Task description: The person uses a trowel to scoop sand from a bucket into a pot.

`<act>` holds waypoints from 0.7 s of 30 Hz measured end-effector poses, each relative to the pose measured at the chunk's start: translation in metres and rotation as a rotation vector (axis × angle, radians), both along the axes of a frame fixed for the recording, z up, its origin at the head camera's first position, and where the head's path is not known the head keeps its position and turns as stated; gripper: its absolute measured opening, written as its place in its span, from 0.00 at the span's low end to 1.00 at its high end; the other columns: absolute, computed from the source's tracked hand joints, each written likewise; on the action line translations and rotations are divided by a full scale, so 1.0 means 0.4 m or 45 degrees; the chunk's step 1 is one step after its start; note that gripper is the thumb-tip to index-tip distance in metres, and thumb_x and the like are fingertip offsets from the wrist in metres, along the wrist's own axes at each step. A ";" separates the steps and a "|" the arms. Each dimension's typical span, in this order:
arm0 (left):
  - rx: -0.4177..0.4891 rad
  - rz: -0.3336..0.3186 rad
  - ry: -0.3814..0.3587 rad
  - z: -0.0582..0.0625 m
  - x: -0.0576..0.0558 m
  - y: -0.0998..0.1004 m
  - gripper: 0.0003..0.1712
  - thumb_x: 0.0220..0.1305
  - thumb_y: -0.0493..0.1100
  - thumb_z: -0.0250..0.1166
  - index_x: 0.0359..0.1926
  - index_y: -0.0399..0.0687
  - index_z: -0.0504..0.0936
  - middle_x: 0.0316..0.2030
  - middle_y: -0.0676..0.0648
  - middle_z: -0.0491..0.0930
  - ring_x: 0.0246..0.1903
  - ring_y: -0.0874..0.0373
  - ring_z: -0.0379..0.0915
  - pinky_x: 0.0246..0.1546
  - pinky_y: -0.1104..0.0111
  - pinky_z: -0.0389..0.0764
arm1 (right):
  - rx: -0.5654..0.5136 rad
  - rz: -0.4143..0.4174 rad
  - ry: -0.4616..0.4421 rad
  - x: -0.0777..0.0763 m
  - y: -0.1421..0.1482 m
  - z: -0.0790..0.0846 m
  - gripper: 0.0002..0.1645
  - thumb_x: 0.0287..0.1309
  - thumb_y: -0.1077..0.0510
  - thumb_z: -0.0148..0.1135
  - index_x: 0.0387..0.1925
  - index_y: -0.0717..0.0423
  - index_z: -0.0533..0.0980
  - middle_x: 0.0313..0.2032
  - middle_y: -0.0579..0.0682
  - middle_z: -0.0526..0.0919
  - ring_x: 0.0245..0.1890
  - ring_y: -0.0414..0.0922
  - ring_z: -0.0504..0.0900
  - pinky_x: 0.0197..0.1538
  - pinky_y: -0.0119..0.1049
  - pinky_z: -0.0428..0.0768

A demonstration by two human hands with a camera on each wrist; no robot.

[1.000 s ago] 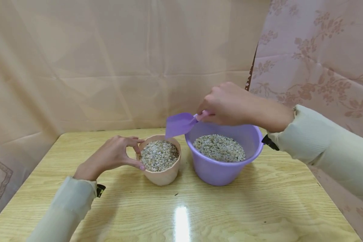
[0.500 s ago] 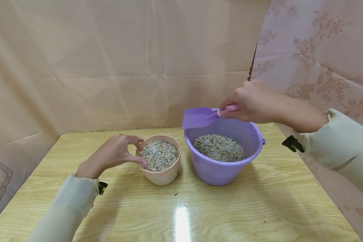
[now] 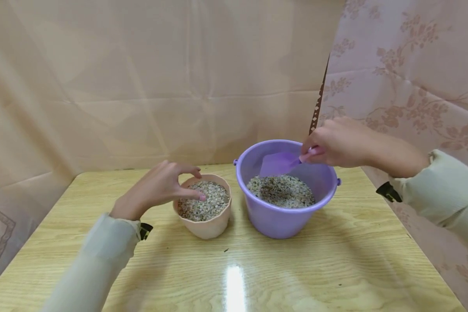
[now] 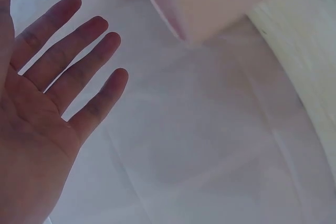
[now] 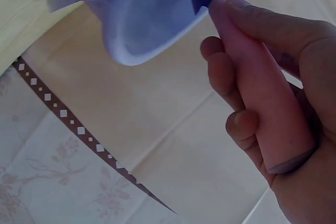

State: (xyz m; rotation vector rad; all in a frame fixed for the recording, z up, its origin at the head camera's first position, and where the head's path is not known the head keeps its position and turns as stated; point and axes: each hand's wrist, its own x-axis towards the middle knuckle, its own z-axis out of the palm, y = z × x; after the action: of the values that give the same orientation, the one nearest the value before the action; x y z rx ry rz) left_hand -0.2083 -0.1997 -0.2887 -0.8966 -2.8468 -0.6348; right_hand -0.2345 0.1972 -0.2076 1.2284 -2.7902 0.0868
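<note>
My right hand (image 3: 339,141) grips the pink handle (image 5: 265,98) of a small shovel, fingers curled round it in the right wrist view. The shovel's purple blade (image 3: 277,164) dips inside a lilac bucket (image 3: 278,223), just above the gravel (image 3: 284,193) there. To the left stands a peach pot (image 3: 208,229), filled with the same pale gravel (image 3: 214,199) to near its rim. Over that pot's left side hovers my left hand (image 3: 160,184), thumb and fingers apart above the gravel. In the left wrist view the fingers (image 4: 89,69) are straight and spread, holding nothing.
Pot and bucket stand side by side on a wood-grain table (image 3: 296,273). Behind it hangs a beige cloth (image 3: 140,86), with a floral cloth (image 3: 409,78) at the right. A small dark speck (image 3: 225,250) lies in front of the pot.
The shovel has moved right from between pot and bucket and down into the bucket. My left hand has left the pot's rim and shifted right, over the gravel.
</note>
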 end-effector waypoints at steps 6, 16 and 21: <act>0.003 -0.045 -0.017 0.031 -0.006 0.051 0.35 0.50 0.72 0.71 0.48 0.51 0.87 0.47 0.50 0.86 0.43 0.55 0.82 0.47 0.57 0.79 | 0.065 0.019 -0.078 -0.007 0.009 -0.021 0.05 0.53 0.57 0.75 0.33 0.45 0.87 0.27 0.39 0.87 0.22 0.33 0.79 0.27 0.31 0.78; -0.052 -0.155 0.036 0.052 -0.019 0.114 0.33 0.55 0.66 0.70 0.56 0.54 0.83 0.36 0.59 0.87 0.25 0.67 0.76 0.40 0.63 0.78 | 0.146 0.065 -0.054 -0.013 0.014 -0.042 0.07 0.51 0.59 0.75 0.28 0.41 0.86 0.26 0.36 0.84 0.24 0.34 0.78 0.28 0.35 0.78; -0.037 -0.214 0.000 0.052 -0.026 0.142 0.34 0.56 0.67 0.70 0.57 0.52 0.84 0.52 0.53 0.84 0.41 0.66 0.83 0.53 0.60 0.78 | 0.190 0.031 -0.078 -0.009 0.012 -0.044 0.07 0.50 0.57 0.76 0.26 0.41 0.85 0.26 0.37 0.84 0.25 0.35 0.78 0.29 0.35 0.78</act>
State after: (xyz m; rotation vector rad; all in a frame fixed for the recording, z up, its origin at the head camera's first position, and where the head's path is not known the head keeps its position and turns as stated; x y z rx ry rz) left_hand -0.2186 -0.1430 -0.2680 -1.1502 -2.8081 -0.6109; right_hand -0.2382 0.2019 -0.2250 1.3128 -2.8809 -0.0849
